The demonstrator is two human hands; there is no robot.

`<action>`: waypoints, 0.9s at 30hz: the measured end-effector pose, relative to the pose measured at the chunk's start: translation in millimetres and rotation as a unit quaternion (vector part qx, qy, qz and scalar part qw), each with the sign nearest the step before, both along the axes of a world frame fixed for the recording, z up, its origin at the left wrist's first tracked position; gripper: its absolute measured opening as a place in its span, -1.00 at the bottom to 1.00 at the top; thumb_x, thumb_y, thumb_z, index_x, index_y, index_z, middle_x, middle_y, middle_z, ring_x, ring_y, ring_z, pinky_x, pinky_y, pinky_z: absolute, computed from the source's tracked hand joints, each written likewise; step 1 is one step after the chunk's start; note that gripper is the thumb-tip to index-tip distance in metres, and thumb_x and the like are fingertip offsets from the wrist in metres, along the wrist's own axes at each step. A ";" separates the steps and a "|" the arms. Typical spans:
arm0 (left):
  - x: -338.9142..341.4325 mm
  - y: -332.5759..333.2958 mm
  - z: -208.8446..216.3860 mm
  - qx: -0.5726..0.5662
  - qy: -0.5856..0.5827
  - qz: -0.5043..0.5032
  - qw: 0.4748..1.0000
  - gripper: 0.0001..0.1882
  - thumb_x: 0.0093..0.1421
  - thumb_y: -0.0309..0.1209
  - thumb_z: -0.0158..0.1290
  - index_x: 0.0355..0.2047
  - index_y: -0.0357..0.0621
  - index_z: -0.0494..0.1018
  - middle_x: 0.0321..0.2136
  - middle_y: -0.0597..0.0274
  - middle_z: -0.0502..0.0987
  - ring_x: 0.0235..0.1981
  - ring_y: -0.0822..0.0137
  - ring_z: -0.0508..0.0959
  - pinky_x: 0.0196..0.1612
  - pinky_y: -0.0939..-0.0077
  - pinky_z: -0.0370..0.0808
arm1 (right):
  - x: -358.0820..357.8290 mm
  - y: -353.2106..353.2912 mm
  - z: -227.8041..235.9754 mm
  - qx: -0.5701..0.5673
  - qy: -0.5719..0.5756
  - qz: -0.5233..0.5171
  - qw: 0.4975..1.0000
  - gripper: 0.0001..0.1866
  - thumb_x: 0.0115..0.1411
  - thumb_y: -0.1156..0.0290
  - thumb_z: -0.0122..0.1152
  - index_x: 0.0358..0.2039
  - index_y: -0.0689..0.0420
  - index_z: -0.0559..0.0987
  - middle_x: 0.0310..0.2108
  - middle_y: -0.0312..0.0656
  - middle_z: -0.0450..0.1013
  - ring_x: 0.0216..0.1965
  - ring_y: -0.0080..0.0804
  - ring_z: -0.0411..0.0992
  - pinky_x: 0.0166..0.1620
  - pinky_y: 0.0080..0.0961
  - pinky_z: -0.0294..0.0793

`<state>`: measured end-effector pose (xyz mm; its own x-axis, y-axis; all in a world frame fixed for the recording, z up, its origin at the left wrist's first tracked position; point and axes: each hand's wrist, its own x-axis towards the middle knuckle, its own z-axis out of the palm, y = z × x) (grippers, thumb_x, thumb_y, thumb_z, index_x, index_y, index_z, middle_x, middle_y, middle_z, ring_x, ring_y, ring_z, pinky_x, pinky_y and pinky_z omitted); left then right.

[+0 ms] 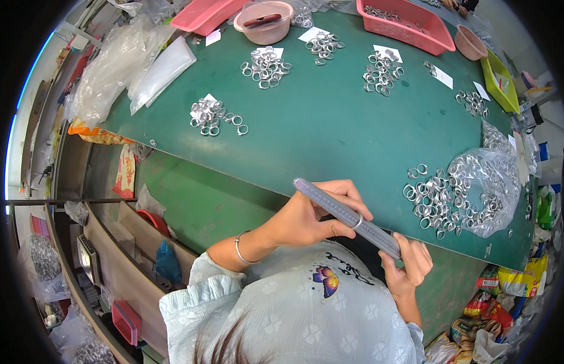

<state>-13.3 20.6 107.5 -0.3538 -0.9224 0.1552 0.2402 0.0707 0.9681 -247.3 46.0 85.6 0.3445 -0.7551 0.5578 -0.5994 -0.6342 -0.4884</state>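
A grey ring mandrel (330, 205) with fine markings slants across in front of my body, just past the table's near edge. One silver ring (358, 222) sits around it, below its middle. My left hand (315, 212), with a bangle at the wrist, is closed, its thumb and fingertips pinching that ring on either side of the mandrel. My right hand (408, 262) is closed around the mandrel's lower right end. A loose pile of silver rings (432, 203) lies on the green table (294, 133) to the right, beside a clear plastic bag (506, 176) with more rings.
Several smaller ring piles, such as one ring pile (267, 68), lie by white paper slips. Along the back stand a pink basin (282, 33) with a phone on it, a pink tray (409, 37) and a green tray (500, 85). Plastic bags (121, 67) cover the left corner.
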 end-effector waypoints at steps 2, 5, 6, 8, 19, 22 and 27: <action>0.9 1.1 0.6 0.023 0.007 -0.006 1.000 -0.73 -0.05 -0.50 0.22 -0.30 -0.33 0.52 -0.36 0.17 0.43 -0.35 0.39 0.44 -0.31 0.56 0.40 | 0.2 0.5 -0.4 0.005 0.003 -0.003 1.000 -0.61 -0.20 0.38 0.38 -0.30 0.24 0.55 -0.67 -0.20 0.31 -0.69 -0.32 0.22 -0.59 -0.47 0.15; -1.5 4.9 -3.5 0.072 0.053 0.013 0.996 -0.75 -0.02 -0.56 0.18 -0.28 -0.34 0.50 -0.31 0.18 0.43 -0.31 0.39 0.44 -0.24 0.55 0.42 | 1.8 -2.1 -3.8 0.023 -0.010 -0.010 1.000 -0.62 -0.17 0.39 0.37 -0.30 0.26 0.54 -0.67 -0.17 0.30 -0.69 -0.27 0.23 -0.58 -0.42 0.17; -4.8 4.1 -9.7 0.083 0.083 0.024 0.993 -0.75 -0.01 -0.58 0.16 -0.27 -0.34 0.50 -0.30 0.19 0.42 -0.29 0.38 0.44 -0.21 0.55 0.42 | 3.4 -1.8 -4.6 0.033 -0.019 -0.011 0.999 -0.63 -0.16 0.39 0.36 -0.30 0.26 0.54 -0.67 -0.16 0.30 -0.68 -0.25 0.23 -0.58 -0.41 0.17; -5.4 2.7 -19.6 0.063 0.110 0.045 0.991 -0.76 0.01 -0.60 0.12 -0.26 -0.34 0.49 -0.29 0.20 0.42 -0.24 0.38 0.43 -0.16 0.53 0.41 | 4.5 0.8 -4.6 0.054 -0.006 -0.017 0.998 -0.64 -0.12 0.38 0.34 -0.29 0.28 0.54 -0.66 -0.11 0.29 -0.68 -0.18 0.23 -0.57 -0.35 0.19; -4.7 18.7 -45.6 0.097 0.178 0.194 0.960 -0.79 0.17 -0.55 -0.01 -0.18 -0.37 0.41 -0.23 0.18 0.46 -0.17 0.41 0.44 -0.03 0.46 0.38 | 27.7 -12.9 -5.2 0.099 0.061 0.012 0.993 -0.67 -0.07 0.42 0.32 -0.27 0.27 0.53 -0.66 -0.09 0.32 -0.69 -0.18 0.27 -0.58 -0.35 0.24; -6.9 17.3 -54.7 0.110 0.174 0.235 0.950 -0.76 0.18 -0.52 -0.01 -0.15 -0.35 0.41 -0.21 0.19 0.47 -0.15 0.43 0.44 -0.02 0.45 0.36 | 33.3 -20.7 -14.8 0.151 -0.012 0.028 0.988 -0.72 -0.07 0.47 0.30 -0.30 0.26 0.54 -0.66 -0.07 0.34 -0.69 -0.20 0.27 -0.58 -0.40 0.25; -0.1 5.3 -59.2 0.141 0.155 0.249 0.946 -0.75 0.19 -0.47 -0.02 -0.14 -0.34 0.41 -0.24 0.22 0.48 -0.17 0.45 0.43 -0.04 0.46 0.36 | 44.6 -37.8 -19.7 0.178 -0.010 0.034 0.983 -0.72 -0.11 0.52 0.31 -0.31 0.25 0.55 -0.68 -0.14 0.31 -0.71 -0.29 0.25 -0.60 -0.44 0.23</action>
